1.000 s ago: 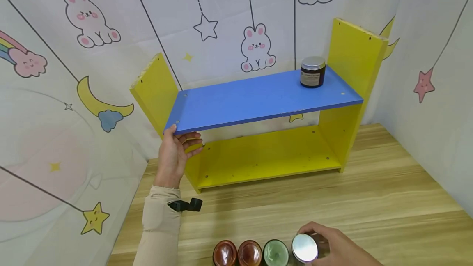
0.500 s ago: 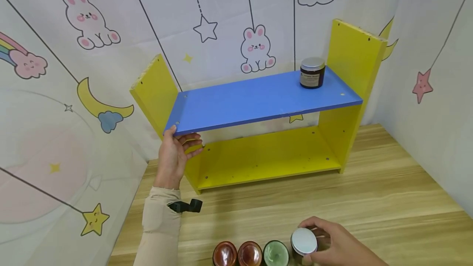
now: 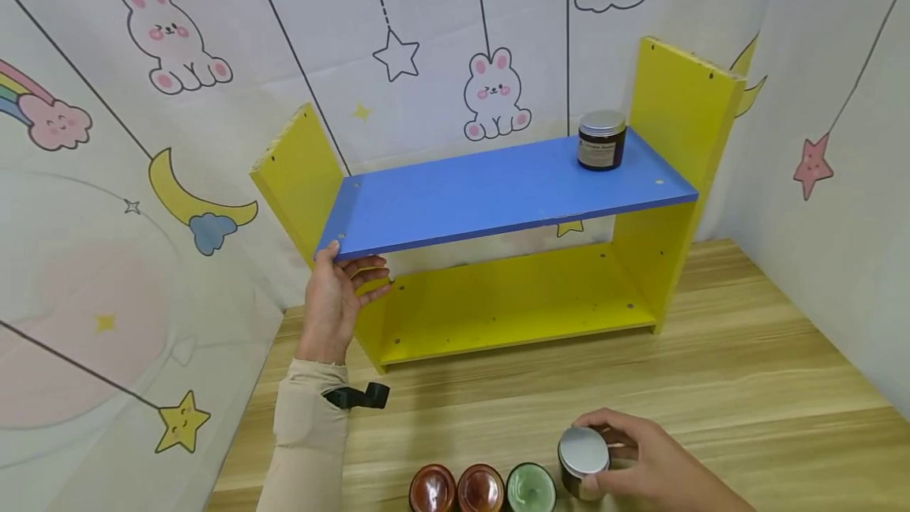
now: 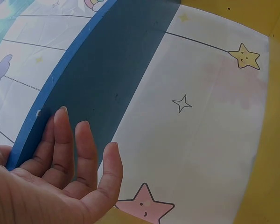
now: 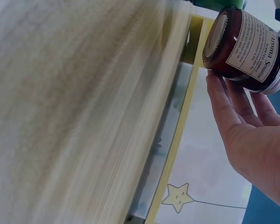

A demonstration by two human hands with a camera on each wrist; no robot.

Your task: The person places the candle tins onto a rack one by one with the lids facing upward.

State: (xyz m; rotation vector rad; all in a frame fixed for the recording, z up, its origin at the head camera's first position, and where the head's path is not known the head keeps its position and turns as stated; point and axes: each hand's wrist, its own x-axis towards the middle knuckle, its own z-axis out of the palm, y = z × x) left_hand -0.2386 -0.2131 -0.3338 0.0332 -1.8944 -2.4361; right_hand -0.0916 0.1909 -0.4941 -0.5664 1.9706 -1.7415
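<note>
My left hand (image 3: 332,306) holds the front left corner of the blue shelf board (image 3: 490,192). Its thumb lies on top, and the fingers reach underneath, as the left wrist view shows. At the bottom right, my right hand (image 3: 643,457) grips a dark scented-candle jar (image 3: 584,453) with a silver lid. The right wrist view shows the jar's cream label (image 5: 253,45) and its base tilted off the table. A similar lidded candle jar (image 3: 600,150) stands at the right end of the blue board.
Two reddish-brown jars (image 3: 432,488) and a green jar (image 3: 532,488) line the near edge, beside the held jar. Yellow side panels (image 3: 686,117) flank the blue board. A yellow bottom board (image 3: 498,314) lies below it on the wood-grain table (image 3: 768,354).
My right hand has lifted the candle jar slightly and moved it away from the near edge. My left hand stays on the blue board.
</note>
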